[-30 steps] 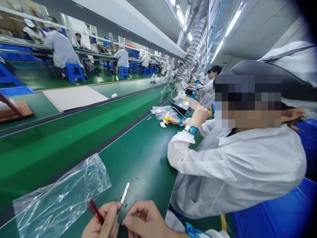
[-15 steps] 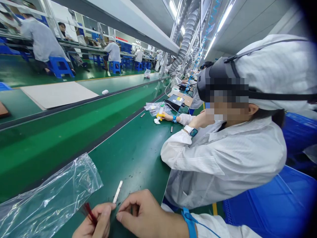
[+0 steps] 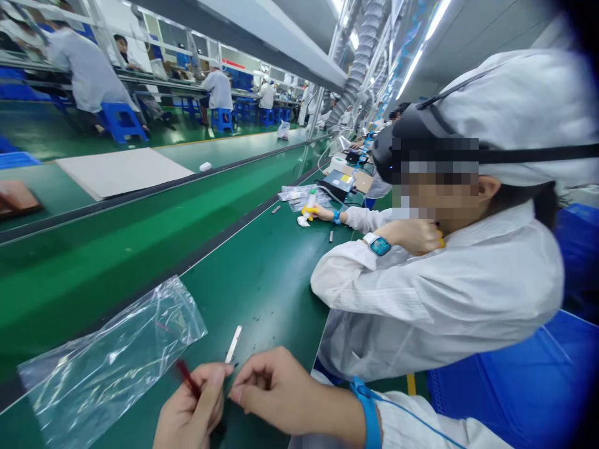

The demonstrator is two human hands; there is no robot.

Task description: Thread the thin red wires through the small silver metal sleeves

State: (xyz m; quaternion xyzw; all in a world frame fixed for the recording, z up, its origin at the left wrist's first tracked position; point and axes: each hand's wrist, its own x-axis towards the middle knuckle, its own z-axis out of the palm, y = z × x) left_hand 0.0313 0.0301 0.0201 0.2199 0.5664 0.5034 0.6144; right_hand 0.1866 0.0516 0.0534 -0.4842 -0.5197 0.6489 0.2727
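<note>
Low in the head view, my left hand (image 3: pixel 194 405) is closed around a thin strip (image 3: pixel 233 345), light on its upper face, whose end sticks up past the fingertips. Dark red wires (image 3: pixel 188 378) come out on the left side of the same hand. My right hand (image 3: pixel 276 386) is just to the right, its thumb and index finger pinched together close to the left fingertips. Whatever lies between those fingers is too small to make out. A blue band (image 3: pixel 367 411) with a cord circles my right wrist.
A clear plastic bag (image 3: pixel 116 368) lies left of my hands on the green table (image 3: pixel 262 280). To the right sits a person (image 3: pixel 421 299) in white, one hand holding a yellow and white tube (image 3: pixel 309 204). Small dark bars (image 3: pixel 331 236) lie near that person. Blue bins (image 3: pixel 519 380) stand lower right.
The view has shifted, so the table, bag and my hands appear slightly displaced. The neighbouring person's raised hand has lowered from the face to the chin. My hands keep nearly the same pose.
</note>
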